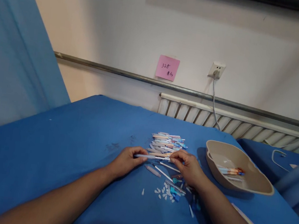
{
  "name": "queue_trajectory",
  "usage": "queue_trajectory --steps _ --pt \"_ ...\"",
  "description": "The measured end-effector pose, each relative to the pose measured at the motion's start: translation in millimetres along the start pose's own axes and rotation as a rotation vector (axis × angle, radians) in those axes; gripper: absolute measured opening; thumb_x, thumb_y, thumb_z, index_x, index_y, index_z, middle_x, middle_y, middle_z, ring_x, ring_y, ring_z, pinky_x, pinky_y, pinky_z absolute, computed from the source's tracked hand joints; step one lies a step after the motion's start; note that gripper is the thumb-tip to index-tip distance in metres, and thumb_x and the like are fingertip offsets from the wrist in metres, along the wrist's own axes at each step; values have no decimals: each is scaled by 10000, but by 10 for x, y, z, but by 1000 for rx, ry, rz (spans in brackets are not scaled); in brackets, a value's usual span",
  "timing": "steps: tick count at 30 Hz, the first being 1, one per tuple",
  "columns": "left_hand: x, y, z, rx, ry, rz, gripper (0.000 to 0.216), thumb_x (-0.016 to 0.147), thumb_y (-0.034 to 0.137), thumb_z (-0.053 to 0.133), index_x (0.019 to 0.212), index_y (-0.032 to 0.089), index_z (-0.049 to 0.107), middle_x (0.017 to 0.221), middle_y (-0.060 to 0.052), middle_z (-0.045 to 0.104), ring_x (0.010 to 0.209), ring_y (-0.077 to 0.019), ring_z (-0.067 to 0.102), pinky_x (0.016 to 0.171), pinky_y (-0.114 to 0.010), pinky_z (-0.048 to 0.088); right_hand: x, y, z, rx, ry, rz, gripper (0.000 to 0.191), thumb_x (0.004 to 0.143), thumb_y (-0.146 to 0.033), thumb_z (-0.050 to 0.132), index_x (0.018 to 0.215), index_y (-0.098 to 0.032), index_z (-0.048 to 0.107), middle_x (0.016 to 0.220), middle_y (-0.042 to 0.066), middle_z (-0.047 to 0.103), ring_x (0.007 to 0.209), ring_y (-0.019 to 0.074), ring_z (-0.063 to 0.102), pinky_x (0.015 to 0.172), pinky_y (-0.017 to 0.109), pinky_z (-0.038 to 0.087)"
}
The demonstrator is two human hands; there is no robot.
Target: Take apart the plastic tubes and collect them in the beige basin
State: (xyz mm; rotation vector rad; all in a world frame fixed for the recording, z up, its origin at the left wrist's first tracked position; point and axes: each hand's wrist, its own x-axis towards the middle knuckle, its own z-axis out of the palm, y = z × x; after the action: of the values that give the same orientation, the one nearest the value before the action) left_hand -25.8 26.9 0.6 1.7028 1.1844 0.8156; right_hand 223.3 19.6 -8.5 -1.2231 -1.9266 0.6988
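My left hand [129, 161] pinches a pale pen barrel [144, 156] between thumb and fingers, holding it level. At its other side my right hand [189, 169] is closed on the white pen refill [162, 158], which lines up with the barrel's end; how deep it sits inside I cannot tell. Just beyond both hands lies a pile of pen barrels and refills [162, 142]. Nearer me, a loose pen barrel [153, 171] and a white refill [163, 172] rest on the blue cloth. Small white cone-shaped pen tips [165, 191] are scattered below, beside blue pen parts [175, 193].
A beige basin [254, 183] holding several pens [230, 170] stands to the right. Blue cloth [82, 137] covers the table. Behind it are a radiator [192, 111], a metal rail [132, 75] and a socket with a plugged-in cable [214, 97]. A blue curtain [19, 52] hangs at left.
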Motion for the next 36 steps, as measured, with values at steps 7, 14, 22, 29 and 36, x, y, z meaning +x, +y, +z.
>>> queue_trajectory --steps 7,14,22,29,36 --pt "-159 205 109 47 -55 32 228 741 348 571 837 173 681 814 -11 683 785 -183 599 733 -240 442 -50 -239 143 200 46 116 94 754 -296 592 722 -210 570 560 -48 512 506 106 459 465 205 354" --pt "-185 238 127 23 -10 39 217 736 343 584 830 171 676 808 -14 682 789 -187 599 747 -259 445 -87 -273 230 200 89 96 124 765 -322 572 710 -212 554 574 -39 535 505 112 458 476 216 348" --pt "-200 277 139 36 -14 70 176 735 299 595 813 174 691 798 -11 696 773 -177 605 732 -241 442 -104 -270 321 299 82 123 156 765 -339 580 706 -200 540 567 -38 523 512 111 461 475 212 354" --pt "-219 301 145 47 -30 35 215 733 341 603 818 172 705 786 -24 703 735 -180 603 691 -251 445 -106 -286 379 421 64 163 216 748 -392 599 683 -202 519 546 -41 539 467 105 452 447 214 339" --pt "-219 284 155 -17 17 33 198 699 328 643 784 155 691 738 -17 679 651 -144 566 618 -228 423 -69 -238 404 537 78 186 269 741 -442 606 696 -195 511 520 -52 521 450 91 425 442 206 320"
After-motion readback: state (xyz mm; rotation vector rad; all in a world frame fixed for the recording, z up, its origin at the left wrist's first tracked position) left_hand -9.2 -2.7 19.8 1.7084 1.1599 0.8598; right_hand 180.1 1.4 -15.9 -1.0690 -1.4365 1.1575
